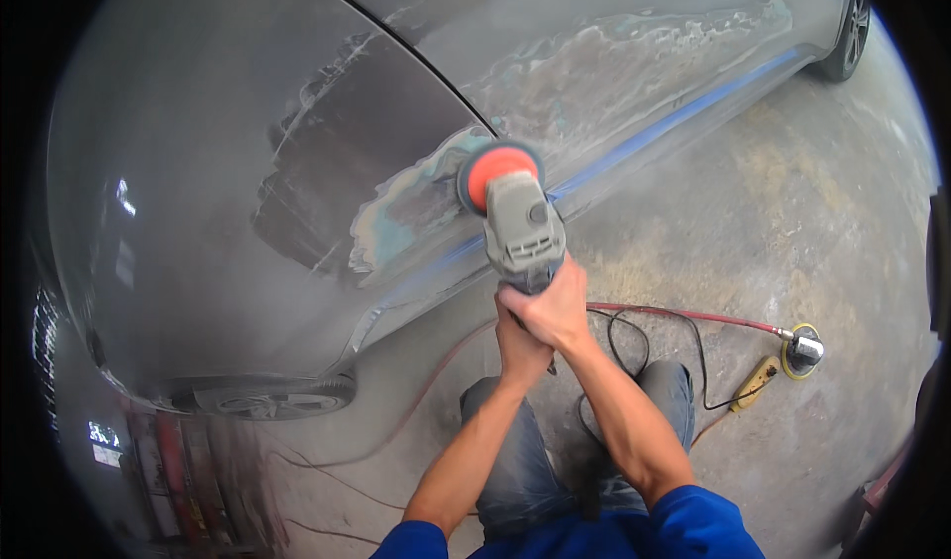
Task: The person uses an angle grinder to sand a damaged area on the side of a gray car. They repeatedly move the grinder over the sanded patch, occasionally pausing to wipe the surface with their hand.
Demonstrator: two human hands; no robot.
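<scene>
Both of the person's hands are closed around the dark handle of a grey power tool (525,227), the right hand (557,306) farther forward and the left hand (520,346) just behind it, the two touching. The tool points away from the wearer, in front of the car's lower side, and its orange disc (500,168) with a dark rim is at the foot of the door seam (436,72); from here I can't tell whether it touches the panel. Left of the disc I see a pale, blotchy patch (381,227) on the grey car body (178,183), beside a darker patch (337,153); beyond the seam runs a long, whitish, scuffed area (594,74), with blue tape (684,108) below it. Past the knees, on the right, a round sander (804,349) lies on the concrete floor (792,232) at the end of a red hose (693,314), near a yellow box (757,381) where a black cable (701,361) ends. One wheel (263,398) shows at lower left, another (852,34) at upper right.
</scene>
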